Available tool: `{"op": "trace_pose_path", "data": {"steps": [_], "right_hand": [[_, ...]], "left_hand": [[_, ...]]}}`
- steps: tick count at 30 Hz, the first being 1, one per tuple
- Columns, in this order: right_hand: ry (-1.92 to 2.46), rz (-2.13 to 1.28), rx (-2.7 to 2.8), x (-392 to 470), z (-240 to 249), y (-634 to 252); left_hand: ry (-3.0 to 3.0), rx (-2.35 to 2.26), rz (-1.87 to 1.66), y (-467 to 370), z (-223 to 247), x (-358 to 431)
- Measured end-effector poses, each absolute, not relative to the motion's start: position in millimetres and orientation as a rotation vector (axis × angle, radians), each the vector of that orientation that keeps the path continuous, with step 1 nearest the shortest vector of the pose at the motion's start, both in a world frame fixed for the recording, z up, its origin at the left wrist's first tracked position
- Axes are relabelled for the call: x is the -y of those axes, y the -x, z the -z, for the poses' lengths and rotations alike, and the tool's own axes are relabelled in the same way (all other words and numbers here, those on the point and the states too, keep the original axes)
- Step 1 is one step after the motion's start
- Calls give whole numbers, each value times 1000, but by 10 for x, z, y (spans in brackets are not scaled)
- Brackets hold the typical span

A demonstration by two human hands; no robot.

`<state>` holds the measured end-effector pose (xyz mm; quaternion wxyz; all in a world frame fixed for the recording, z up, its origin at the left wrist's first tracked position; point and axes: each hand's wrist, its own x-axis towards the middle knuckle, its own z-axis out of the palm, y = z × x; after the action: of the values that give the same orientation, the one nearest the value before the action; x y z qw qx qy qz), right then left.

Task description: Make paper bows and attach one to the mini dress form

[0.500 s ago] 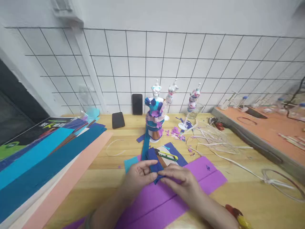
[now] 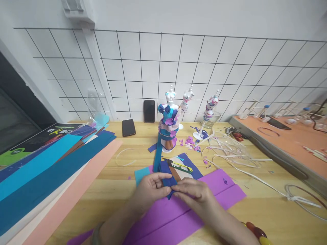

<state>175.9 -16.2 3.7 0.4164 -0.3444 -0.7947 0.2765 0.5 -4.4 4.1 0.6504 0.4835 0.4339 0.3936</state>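
Note:
Both hands meet over a large purple sheet [image 2: 163, 221] near the table's front. A small dark blue paper piece [image 2: 170, 194] is pinched between my left hand [image 2: 150, 190] and my right hand [image 2: 195, 194], thumbs and fingertips almost touching. Most of that piece is hidden by the fingers. Just beyond the fingers, a yellow and green cutter knife [image 2: 178, 166] rests on brown, beige and dark blue paper pieces [image 2: 190, 163]. Farther back stands a small dress form [image 2: 168, 126] wearing layered blue, pink and purple paper with a dark blue bow.
Long coloured paper strips [image 2: 51, 177] cover the left side. Two phones [image 2: 128, 127] are at the back. Two more small dress forms [image 2: 211, 105], a glass [image 2: 214, 119], purple scraps [image 2: 190, 141] and tangled white ribbon [image 2: 230, 149] lie right of centre. An orange board [image 2: 286, 136] holds small models.
The whole view has shifted slightly, so objects appear a little farther right. Both hands keep nearly the same pinch on the dark blue paper.

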Motion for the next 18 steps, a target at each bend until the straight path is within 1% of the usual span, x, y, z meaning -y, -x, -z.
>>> {"op": "trace_pose_path", "data": {"steps": [13,18], "right_hand": [[881,-679,2084,171,-101,-1763],[898,-737,2079,174,-125,-1765]], "left_hand": [[-1108,-960,-856,14,15,30],[-1127,-969,-874,11,29,35]]}}
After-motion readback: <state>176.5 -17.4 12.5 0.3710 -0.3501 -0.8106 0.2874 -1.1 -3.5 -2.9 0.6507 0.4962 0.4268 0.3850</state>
